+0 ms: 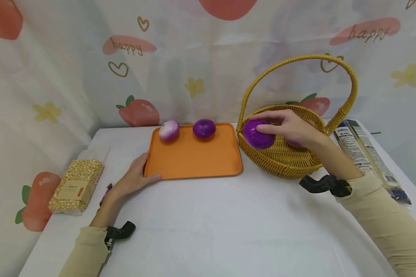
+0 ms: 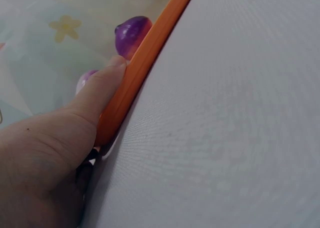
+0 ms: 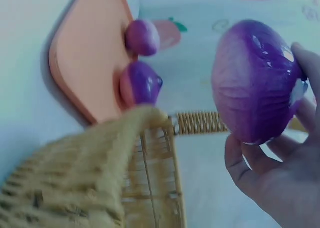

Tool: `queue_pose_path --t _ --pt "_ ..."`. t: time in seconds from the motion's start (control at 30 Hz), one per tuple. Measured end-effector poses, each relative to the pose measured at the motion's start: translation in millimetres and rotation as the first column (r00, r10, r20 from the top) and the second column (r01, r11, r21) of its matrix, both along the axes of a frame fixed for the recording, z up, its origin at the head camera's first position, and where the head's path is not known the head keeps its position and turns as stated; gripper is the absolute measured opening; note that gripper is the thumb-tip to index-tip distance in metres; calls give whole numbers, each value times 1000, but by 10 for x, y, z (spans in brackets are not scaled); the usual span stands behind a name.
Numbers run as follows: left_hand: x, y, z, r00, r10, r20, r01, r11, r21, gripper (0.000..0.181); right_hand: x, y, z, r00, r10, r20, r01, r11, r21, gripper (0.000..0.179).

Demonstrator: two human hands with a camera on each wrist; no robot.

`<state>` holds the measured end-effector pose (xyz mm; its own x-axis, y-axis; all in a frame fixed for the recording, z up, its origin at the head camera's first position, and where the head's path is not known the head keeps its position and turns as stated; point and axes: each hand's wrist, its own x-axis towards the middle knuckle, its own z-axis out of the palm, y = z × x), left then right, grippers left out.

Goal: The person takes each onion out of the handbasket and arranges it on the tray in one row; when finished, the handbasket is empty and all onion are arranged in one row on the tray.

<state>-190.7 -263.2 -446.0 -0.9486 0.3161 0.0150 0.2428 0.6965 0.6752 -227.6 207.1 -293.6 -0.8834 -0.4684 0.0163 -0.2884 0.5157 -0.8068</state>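
Observation:
My right hand (image 1: 291,127) holds a purple onion (image 1: 259,134) above the left rim of the wicker basket (image 1: 277,169); in the right wrist view the fingers curl round its root end. Inside the basket, another purple onion (image 1: 294,144) shows partly under the hand. My left hand (image 1: 133,177) grips the front left corner of an orange tray (image 1: 194,159). Its thumb (image 2: 102,88) lies along the tray's edge, while the other fingers are mostly hidden in the left wrist view. On the tray's back part sit a pale purple-and-white onion (image 1: 169,130) and a dark purple onion (image 1: 204,129).
A clear bag of yellow kernels (image 1: 77,184) lies at the table's left edge, with a small purple wrapper (image 1: 106,193) beside the left wrist. To the right of the basket is a long printed package (image 1: 367,154). The basket's tall handle (image 1: 310,57) arches over it. A patterned curtain (image 1: 208,57) hangs behind.

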Motion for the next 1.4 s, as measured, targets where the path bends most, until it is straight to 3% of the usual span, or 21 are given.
queue_pose_path --t 0.33,0.83,1.0,1.13,1.4 --pt "-13 5 2 1000 -9 -15 9 1000 6 99 58 -387 -33 998 -37 49 44 989 -144 41" --pt "-6 8 -5 1000 5 4 -6 1000 7 99 29 -936 -275 984 26 175 26 957 -290 41" --pt "-5 9 5 1000 13 14 -13 1000 0 100 48 -1103 -306 989 67 128 -29 960 -279 38" --pt "-6 7 12 999 21 28 -21 1000 -7 101 47 -1225 -328 997 41 72 -22 970 -243 35" --pt "-9 -1 0 1000 13 13 -13 1000 -8 101 24 -1446 -412 995 22 94 1 972 -236 36"
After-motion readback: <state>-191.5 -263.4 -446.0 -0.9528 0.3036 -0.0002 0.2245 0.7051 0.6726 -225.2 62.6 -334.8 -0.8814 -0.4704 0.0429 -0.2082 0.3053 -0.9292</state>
